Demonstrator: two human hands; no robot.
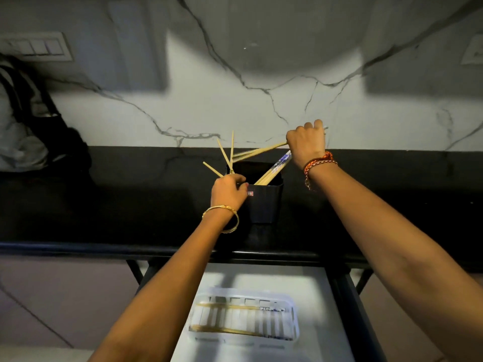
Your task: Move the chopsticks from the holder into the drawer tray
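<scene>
Nearest, the white drawer tray [294,318] already holds a few chopsticks, lying flat. On the dark surface [130,205] beyond, the left hand [228,190] grips the black holder [265,205], likely to steady it. Farther, the right hand [306,147] has its grip curled round several chopsticks [261,150], probably lifting them out.

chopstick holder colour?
Black or very dark holder, with a small red-and-white label near its rim. The head view shows it, the only view.
</scene>
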